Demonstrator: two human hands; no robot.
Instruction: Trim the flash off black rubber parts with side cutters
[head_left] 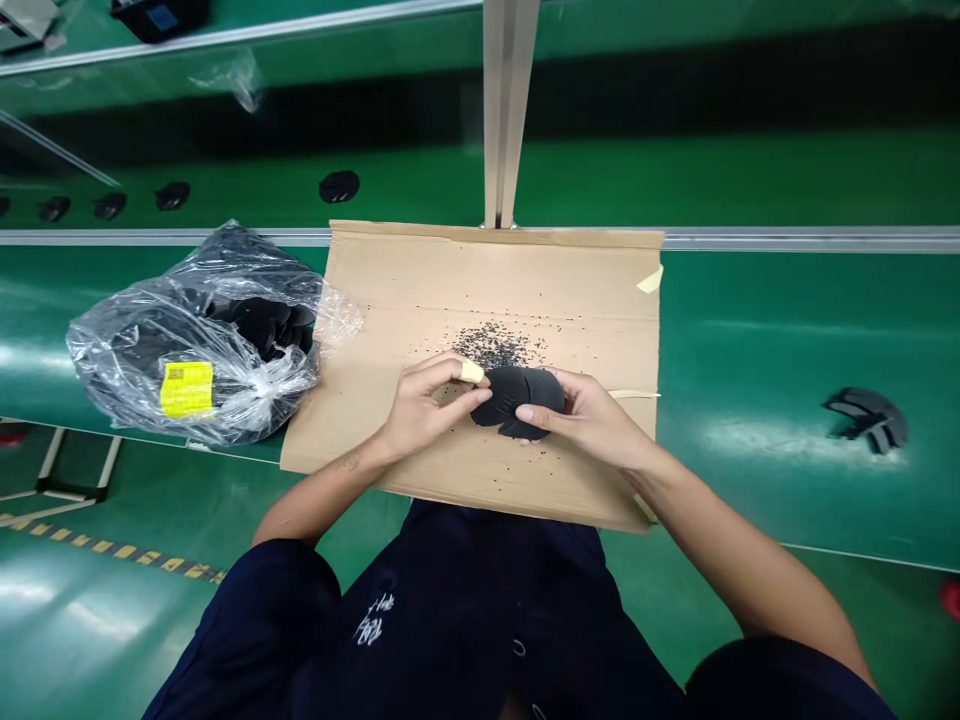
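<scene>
A thin, dark, rounded black foam pad (510, 392) with slits in it is held over the cardboard sheet (420, 275). My right hand (600, 415) grips its right side, thumb on top and fingers underneath. At the pad's left edge, my left hand (431, 405) is closed in a pinch between thumb and index finger; pale tape wraps that index fingertip. Whether a tiny bit sits inside the pinch is too small to tell. Just beyond the pad, many small black scraps (491, 345) lie scattered on the cardboard.
Left of the cardboard, a clear plastic bag (187, 390) with a yellow label holds more black pieces and overlaps the sheet's edge. Another black piece (870, 418) lies on the green table (750, 380) at right. Behind, a metal post (506, 120) rises near several black pieces (339, 186).
</scene>
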